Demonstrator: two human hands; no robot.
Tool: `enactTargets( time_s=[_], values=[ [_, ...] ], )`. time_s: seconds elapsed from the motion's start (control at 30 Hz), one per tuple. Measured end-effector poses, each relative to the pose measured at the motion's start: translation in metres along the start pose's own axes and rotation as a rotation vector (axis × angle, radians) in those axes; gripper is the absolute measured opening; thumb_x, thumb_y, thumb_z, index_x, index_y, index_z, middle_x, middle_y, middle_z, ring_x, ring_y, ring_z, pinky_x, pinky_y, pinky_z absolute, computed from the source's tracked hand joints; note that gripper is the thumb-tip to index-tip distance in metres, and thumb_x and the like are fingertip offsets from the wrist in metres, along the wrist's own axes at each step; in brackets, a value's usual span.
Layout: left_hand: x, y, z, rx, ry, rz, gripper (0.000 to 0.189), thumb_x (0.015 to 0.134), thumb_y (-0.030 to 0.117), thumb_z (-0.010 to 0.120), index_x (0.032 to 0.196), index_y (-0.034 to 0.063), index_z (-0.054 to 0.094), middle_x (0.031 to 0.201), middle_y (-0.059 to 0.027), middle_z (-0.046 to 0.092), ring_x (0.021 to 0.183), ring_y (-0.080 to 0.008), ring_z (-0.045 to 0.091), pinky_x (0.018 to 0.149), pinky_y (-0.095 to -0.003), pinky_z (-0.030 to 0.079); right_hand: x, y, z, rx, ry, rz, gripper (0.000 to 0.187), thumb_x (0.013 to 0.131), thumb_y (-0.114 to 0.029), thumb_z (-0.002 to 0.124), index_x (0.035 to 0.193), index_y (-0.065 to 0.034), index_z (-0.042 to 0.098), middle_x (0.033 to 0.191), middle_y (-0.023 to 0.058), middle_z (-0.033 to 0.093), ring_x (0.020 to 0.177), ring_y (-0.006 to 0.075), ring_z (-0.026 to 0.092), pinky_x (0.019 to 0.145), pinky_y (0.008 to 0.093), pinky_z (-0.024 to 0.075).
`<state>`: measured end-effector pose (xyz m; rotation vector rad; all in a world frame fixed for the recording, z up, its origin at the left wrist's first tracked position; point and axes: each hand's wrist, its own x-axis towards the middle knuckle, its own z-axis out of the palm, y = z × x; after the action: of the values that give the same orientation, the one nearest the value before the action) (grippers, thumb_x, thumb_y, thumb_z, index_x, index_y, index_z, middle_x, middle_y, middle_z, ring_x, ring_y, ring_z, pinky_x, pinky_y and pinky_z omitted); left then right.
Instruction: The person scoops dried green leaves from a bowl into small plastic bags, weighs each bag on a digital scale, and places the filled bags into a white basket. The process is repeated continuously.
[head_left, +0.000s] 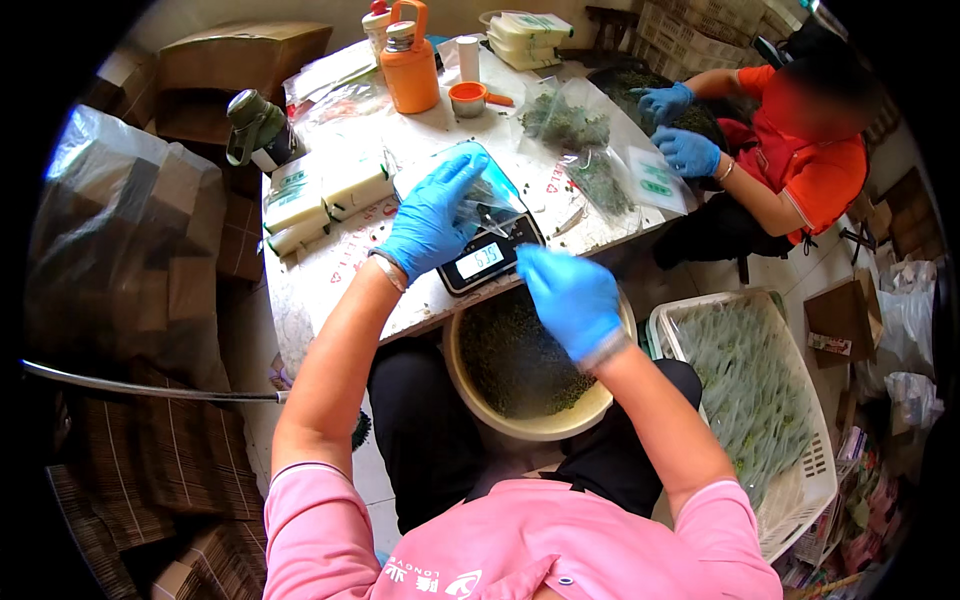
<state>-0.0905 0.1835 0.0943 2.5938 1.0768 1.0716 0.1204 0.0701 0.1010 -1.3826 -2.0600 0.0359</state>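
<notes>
My left hand (435, 214), in a blue glove, grips a clear plastic bag (496, 214) over the plate of a digital kitchen scale (480, 259). The scale stands at the table's near edge with digits lit on its display. Blue-gloved too, my right hand (570, 300) is slightly blurred just in front of the scale, its fingers bunched. Whether it holds anything is hidden. Below it, between my knees, a cream plastic basin (517, 429) holds dried green plant matter (517, 360).
Across the table (300, 307) are stacked printed bags (360, 176), an orange flask (410, 71), a measuring scoop (469, 99) and filled bags (566, 124). A co-worker's gloved hands (686, 150) are at right. A white crate (795, 517) of filled bags stands right of my leg.
</notes>
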Motion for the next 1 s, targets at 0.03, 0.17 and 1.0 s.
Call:
enactTargets(
  time_s=[0.03, 0.17, 1.0],
  values=[
    [0.000, -0.001, 0.007, -0.040, -0.022, -0.026, 0.069, 0.076, -0.001, 0.067, 0.141, 0.0095, 0.049, 0.140, -0.0208, 0.051, 0.126, -0.0391, 0.052, 0.109, -0.0404, 0.042, 0.023, 0.005, 0.017, -0.039, -0.035, 0.076, 0.018, 0.095, -0.027, 0.059, 0.104, -0.0154, 0.069, 0.083, 0.0128, 0.068, 0.075, 0.0330, 0.066, 0.064, 0.0431, 0.0525],
    [0.003, -0.014, 0.018, 0.054, -0.004, -0.015, 0.053, 0.077, 0.000, 0.067, 0.130, 0.0093, 0.060, 0.132, -0.0216, 0.057, 0.121, -0.0393, 0.056, 0.105, -0.0406, 0.045, 0.087, 0.001, 0.062, 0.001, -0.253, 0.326, 0.020, 0.095, -0.025, 0.050, 0.099, -0.0120, 0.065, 0.095, 0.0188, 0.069, 0.089, 0.0415, 0.067, 0.075, 0.0501, 0.0529],
    [-0.004, -0.017, 0.017, 0.025, -0.070, -0.056, 0.051, 0.076, -0.006, 0.066, 0.125, 0.0088, 0.064, 0.133, -0.0237, 0.057, 0.126, -0.0407, 0.053, 0.108, -0.0416, 0.042, 0.042, 0.003, 0.052, -0.240, -0.633, -0.013, 0.028, 0.088, -0.033, 0.061, 0.086, -0.0074, 0.072, 0.084, 0.0196, 0.070, 0.079, 0.0402, 0.069, 0.073, 0.0493, 0.0551]
  ],
)
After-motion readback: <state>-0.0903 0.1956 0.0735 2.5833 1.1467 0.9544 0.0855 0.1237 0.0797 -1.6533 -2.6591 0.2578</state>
